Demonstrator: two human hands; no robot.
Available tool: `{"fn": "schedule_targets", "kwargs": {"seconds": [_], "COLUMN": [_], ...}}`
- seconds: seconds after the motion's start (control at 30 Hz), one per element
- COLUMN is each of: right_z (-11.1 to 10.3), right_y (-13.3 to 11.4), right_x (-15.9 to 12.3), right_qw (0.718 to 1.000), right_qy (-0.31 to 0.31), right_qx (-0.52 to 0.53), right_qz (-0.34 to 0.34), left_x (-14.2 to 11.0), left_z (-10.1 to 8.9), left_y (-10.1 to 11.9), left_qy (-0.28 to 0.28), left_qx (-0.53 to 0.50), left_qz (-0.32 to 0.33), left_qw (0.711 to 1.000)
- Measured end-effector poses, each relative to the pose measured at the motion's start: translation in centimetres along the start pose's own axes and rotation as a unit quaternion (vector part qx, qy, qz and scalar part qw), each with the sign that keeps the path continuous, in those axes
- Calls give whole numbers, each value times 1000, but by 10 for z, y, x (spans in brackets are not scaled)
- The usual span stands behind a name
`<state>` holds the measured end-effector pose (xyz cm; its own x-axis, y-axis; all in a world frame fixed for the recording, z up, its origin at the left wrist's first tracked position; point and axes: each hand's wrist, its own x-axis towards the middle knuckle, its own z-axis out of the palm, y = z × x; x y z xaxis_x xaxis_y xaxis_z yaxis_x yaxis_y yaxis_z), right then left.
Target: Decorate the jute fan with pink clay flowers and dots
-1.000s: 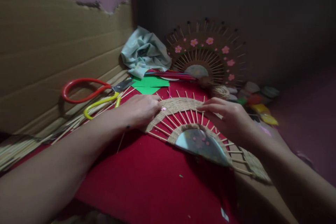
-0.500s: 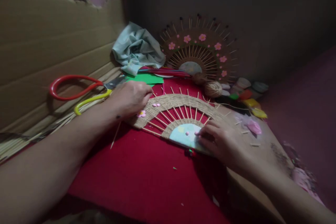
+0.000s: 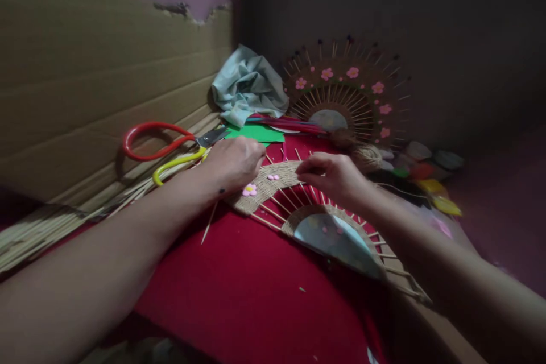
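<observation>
So the woven fan [image 3: 271,183] sits on the red table [image 3: 239,278], with the widest stretch of red running from its straight side toward the near edge. Left side's tight: corrugated cardboard [image 3: 106,74], thin sticks [image 3: 51,233] and scissors [image 3: 198,140] crowd that forearm. Left hand [image 3: 241,160] curls over the fan's outer edge; can't tell what it's gripping. Right hand [image 3: 336,173] has its fingertips bunched at the band, anything pinched is hidden. Coarse straw-like weave, pink clay-looking flower [image 3: 249,189], pale-blue half-disc [image 3: 335,236].

Bare forearms [image 3: 140,244], apparently a dark dot [image 3: 222,191] on left wrist [image 3: 214,180]
</observation>
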<state>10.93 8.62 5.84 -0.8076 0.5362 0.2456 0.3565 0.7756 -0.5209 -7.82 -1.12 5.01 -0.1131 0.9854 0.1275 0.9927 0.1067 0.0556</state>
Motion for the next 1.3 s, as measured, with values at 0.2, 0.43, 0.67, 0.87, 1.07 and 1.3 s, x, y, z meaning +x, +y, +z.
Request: {"fn": "schedule_targets", "kwargs": {"seconds": [0.2,0.43,0.67,0.87,1.07,1.3], "right_z": [31,33,36,34,35,32], "right_y": [19,24,23,23,22,19], "right_x": [34,35,37,32,26,23], "right_qw": [999,994,990,983,976,982], "right_qy": [-28,-54,-58,-85,-94,-89], "right_qx": [-13,-45,-74,-102,-142,-119], "right_qz": [-31,-82,-104,-125,-133,-118], "left_x": [-2,-3,-2,-1,-1,0], "left_z": [-1,-4,-4,-2,-2,-2], "left_y": [3,5,4,1,2,4], "left_qy": [1,-4,-2,1,-5,-25], "left_qx": [76,79,67,56,61,61], "left_qz": [-3,-15,-22,-11,-8,-13], "left_qw": [997,997,998,998,998,998]}}
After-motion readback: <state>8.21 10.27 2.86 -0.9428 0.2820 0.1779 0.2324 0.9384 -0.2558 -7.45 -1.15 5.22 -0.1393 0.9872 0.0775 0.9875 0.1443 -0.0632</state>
